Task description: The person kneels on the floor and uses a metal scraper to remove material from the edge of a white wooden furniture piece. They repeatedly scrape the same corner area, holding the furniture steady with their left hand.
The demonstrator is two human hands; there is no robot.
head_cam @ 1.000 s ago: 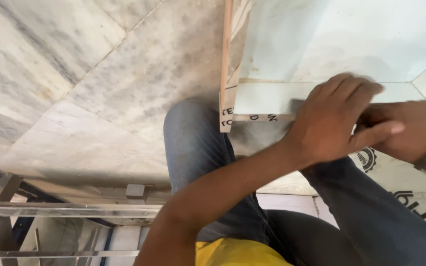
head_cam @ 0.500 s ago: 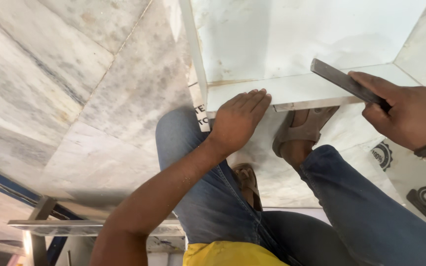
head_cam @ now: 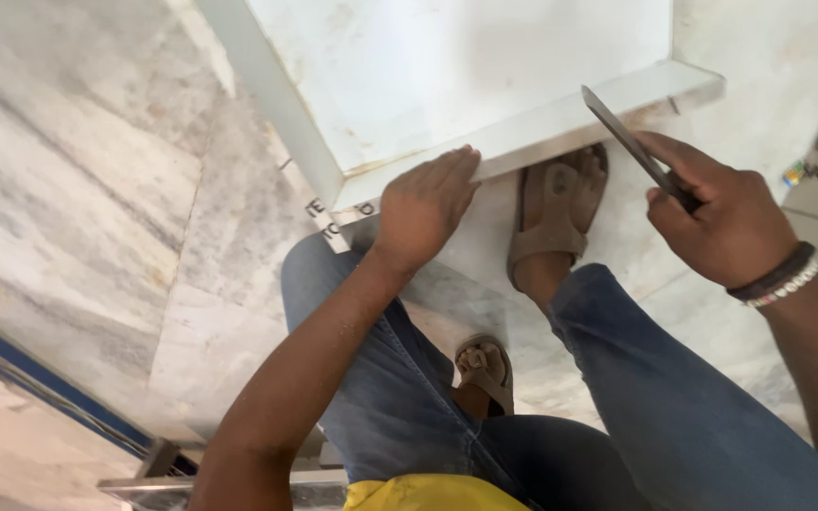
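Note:
A white stone slab (head_cam: 447, 76) with a thick pale edge lies in front of me, its near edge running from centre to upper right. My left hand (head_cam: 425, 203) rests flat against that near edge by the corner, fingers together. My right hand (head_cam: 726, 222), with beaded and dark bands at the wrist, grips a thin dark metal blade (head_cam: 629, 142) that slants up toward the slab's edge, its tip just touching or close to it.
My legs in blue jeans (head_cam: 674, 378) and brown sandals (head_cam: 551, 213) stand on a grey marble floor (head_cam: 97, 189). One sandalled foot is tucked under the slab's edge. A metal frame (head_cam: 158, 473) sits at the lower left.
The view has shifted and come closer. My left hand stays on the slab's edge; my right hand has brought the blade nearer to that edge.

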